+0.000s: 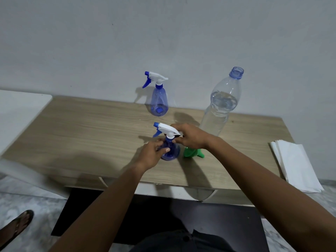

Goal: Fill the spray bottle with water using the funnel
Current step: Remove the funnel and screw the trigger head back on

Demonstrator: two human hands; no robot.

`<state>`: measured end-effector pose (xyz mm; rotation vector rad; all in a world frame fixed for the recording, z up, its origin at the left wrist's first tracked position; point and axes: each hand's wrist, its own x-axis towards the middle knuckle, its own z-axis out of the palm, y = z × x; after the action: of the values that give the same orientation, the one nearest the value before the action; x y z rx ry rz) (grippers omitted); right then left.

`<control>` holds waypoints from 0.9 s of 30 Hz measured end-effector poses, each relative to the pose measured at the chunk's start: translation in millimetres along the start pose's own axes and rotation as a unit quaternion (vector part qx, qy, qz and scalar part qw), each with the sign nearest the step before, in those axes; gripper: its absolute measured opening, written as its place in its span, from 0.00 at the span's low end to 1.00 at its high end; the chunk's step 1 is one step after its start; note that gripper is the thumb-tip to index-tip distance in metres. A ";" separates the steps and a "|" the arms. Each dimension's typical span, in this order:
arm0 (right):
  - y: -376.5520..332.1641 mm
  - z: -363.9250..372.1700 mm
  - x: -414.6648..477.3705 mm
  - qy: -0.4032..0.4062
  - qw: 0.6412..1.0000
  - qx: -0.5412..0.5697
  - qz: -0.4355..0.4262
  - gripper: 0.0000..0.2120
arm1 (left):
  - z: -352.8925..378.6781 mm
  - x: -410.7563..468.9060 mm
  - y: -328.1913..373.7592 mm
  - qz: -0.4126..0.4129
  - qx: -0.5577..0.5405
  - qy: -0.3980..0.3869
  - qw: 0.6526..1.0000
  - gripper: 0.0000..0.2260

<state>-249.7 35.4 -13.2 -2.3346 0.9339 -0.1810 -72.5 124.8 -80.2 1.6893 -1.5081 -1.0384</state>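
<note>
Gripping the blue body of the near spray bottle (170,151), our left hand (152,155) is curling its fingers and thumb around the side of it and holding it upright on the wooden table (87,135). We are keeping that bottle near the table's front-middle, and its white trigger head (167,130) with the blue nozzle is pointing to the left.

Off to the far left, a white surface (20,113) is butting against the table's end, and a sandalled foot (17,226) is showing on the marbled floor below it.

Behind the near bottle, close to the wall, a second spray bottle (158,99) of the same blue and white make is standing by itself, well apart from our hands.

Our right hand (190,136) is closing on the back of the trigger head — fingers pinching the white cap just above the blue collar. Under that wrist, the green funnel (192,152) is lying on its side on the table, just beside the near bottle's base; our hand is hiding part of it.

Further right and back, a large clear water bottle (221,104) is standing uncapped, and the water in it is reaching roughly two-thirds of the way up. At the table's right end, a small stack of white paper napkins (294,166) is lying flat — one corner overhanging the front edge.
</note>
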 end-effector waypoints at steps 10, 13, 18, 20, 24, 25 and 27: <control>-1.7 15.4 -4.2 0.084 0.996 -0.034 0.022 0.15 | -1.3 0.7 -1.6 0.002 0.014 0.000 1.000 0.10; -1.2 22.7 -3.6 0.105 0.994 -0.006 0.025 0.18 | -3.3 0.6 -1.1 0.004 0.019 -0.009 1.000 0.12; -2.1 30.9 -3.5 0.144 0.989 -0.006 0.031 0.22 | -6.1 -1.3 1.2 0.008 0.032 -0.011 0.999 0.13; -1.9 30.1 -2.4 0.136 0.990 0.009 0.041 0.26 | -6.6 -1.7 1.7 0.012 0.032 -0.016 0.999 0.13; 7.7 22.2 -5.9 0.088 0.989 0.093 0.069 0.29 | -6.9 -1.3 2.0 0.004 0.021 -0.019 1.000 0.10; 10.2 20.5 -8.4 0.078 0.986 0.130 0.076 0.25 | -7.0 -1.5 2.5 0.001 0.017 -0.019 1.000 0.11; 11.4 17.7 -13.1 0.060 0.977 0.189 0.074 0.19 | -6.6 -1.5 1.8 -0.001 0.013 -0.019 1.000 0.11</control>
<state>-260.1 46.3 -32.9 -1.9149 1.0279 -0.4040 -67.7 125.7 -75.2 1.6978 -1.5507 -1.0631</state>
